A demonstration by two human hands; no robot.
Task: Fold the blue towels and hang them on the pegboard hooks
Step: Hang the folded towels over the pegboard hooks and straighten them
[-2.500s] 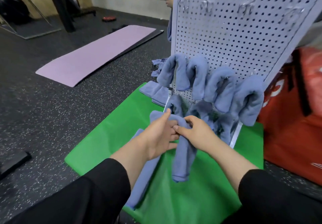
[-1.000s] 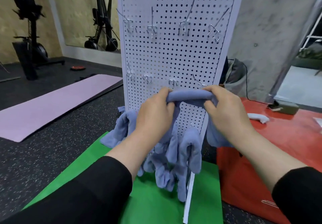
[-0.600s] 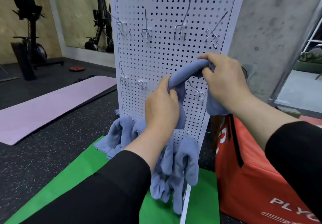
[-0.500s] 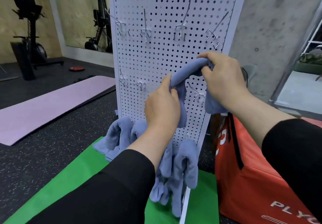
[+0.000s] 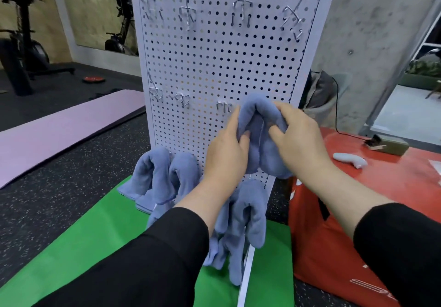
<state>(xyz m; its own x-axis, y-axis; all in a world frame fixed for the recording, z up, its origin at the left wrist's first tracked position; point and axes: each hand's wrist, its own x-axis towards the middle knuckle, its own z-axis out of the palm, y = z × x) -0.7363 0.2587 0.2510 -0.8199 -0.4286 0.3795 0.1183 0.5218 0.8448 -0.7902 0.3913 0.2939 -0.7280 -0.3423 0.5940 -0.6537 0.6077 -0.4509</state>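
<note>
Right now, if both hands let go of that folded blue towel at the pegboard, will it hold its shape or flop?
The folded blue towel probably flops: it bends in an arch between the left hand and right hand. It is likely light, since the hung towels droop limply.

Pegboard [image 5: 214,68] upright at frame centre, on a mat [image 5: 83,247] at lower left. Hung towels [image 5: 167,175] low on its face, hooks [image 5: 242,10] above. Box [image 5: 334,247] at right; second mat [image 5: 59,127] at left.
</note>
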